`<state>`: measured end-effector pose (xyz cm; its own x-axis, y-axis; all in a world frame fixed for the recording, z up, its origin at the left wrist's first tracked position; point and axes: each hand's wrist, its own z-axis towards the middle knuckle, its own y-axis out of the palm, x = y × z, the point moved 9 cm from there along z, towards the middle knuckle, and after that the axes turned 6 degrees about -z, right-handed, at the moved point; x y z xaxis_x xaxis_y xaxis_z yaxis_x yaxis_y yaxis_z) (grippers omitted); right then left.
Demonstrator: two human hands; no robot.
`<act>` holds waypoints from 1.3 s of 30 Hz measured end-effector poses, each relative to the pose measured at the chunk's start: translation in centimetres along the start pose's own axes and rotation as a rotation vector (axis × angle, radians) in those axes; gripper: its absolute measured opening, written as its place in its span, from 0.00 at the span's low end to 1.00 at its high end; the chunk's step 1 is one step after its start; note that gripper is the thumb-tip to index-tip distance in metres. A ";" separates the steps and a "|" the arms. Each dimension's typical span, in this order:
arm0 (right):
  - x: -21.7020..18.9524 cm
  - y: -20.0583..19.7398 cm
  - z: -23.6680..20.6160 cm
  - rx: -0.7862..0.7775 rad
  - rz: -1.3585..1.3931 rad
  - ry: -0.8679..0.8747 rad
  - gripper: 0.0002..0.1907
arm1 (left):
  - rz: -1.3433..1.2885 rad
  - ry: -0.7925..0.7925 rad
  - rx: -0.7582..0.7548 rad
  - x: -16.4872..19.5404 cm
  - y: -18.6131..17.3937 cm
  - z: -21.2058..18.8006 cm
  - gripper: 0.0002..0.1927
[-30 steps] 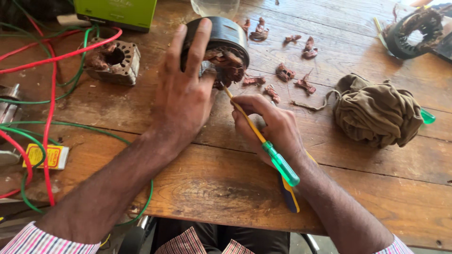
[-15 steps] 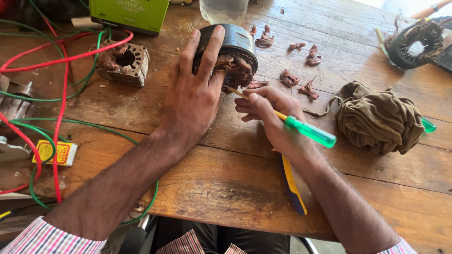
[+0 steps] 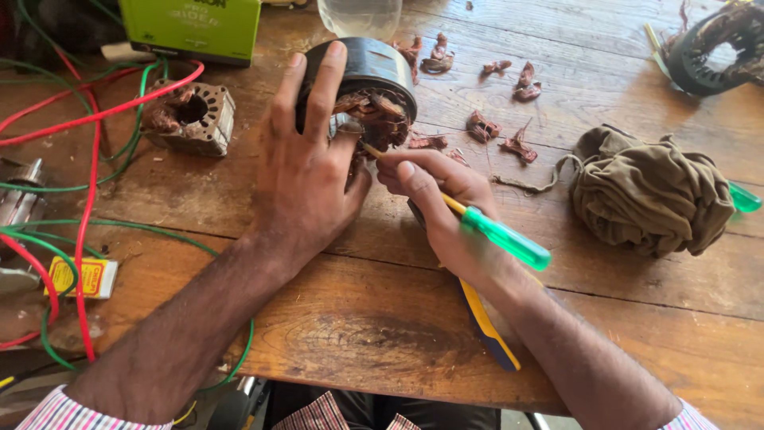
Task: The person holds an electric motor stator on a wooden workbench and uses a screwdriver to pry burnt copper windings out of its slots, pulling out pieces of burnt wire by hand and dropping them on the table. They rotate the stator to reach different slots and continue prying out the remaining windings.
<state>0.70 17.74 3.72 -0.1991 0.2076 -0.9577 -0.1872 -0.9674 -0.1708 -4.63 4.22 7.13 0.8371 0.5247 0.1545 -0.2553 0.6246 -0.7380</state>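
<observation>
My left hand (image 3: pixel 306 171) grips a black round motor stator (image 3: pixel 370 72) tipped on its side on the wooden table (image 3: pixel 358 334), its open end full of tangled copper winding (image 3: pixel 374 115). My right hand (image 3: pixel 442 211) holds a green-handled screwdriver (image 3: pixel 505 237), its tip pushed into the winding at the stator's mouth. A blue and yellow tool (image 3: pixel 485 326) lies on the table under my right forearm.
Bits of pulled copper wire (image 3: pixel 497 131) lie scattered behind the stator. An olive cloth (image 3: pixel 649 191) sits bunched at right, another stator (image 3: pixel 191 115) at left among red and green wires (image 3: pixel 83 183). A green box (image 3: pixel 191 28), a clear jar (image 3: pixel 358 16) and a wound coil (image 3: pixel 716 48) stand at the back.
The view has shifted a little. My right hand has turned the screwdriver so the handle points lower right, and its tip has gone deeper into the winding. My left hand keeps its hold.
</observation>
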 end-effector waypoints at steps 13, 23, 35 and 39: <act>-0.4 -1.5 -1.2 0.144 0.011 -0.009 0.14 | -0.063 0.023 0.117 -1.3 1.0 0.3 0.11; -0.6 -1.1 -1.1 0.139 -0.052 -0.005 0.12 | 0.032 0.022 0.058 -1.2 0.9 1.0 0.16; -0.6 -0.9 -1.1 0.116 -0.055 0.019 0.12 | 0.001 0.064 0.199 -2.5 1.0 0.4 0.12; -0.6 -0.9 -1.2 0.121 -0.056 0.046 0.12 | -0.013 0.090 0.159 -2.6 1.9 0.3 0.12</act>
<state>2.13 18.35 4.15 -0.1411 0.2512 -0.9576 -0.3123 -0.9292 -0.1977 -7.41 4.18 5.51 0.8788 0.4668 0.0988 -0.3114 0.7180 -0.6225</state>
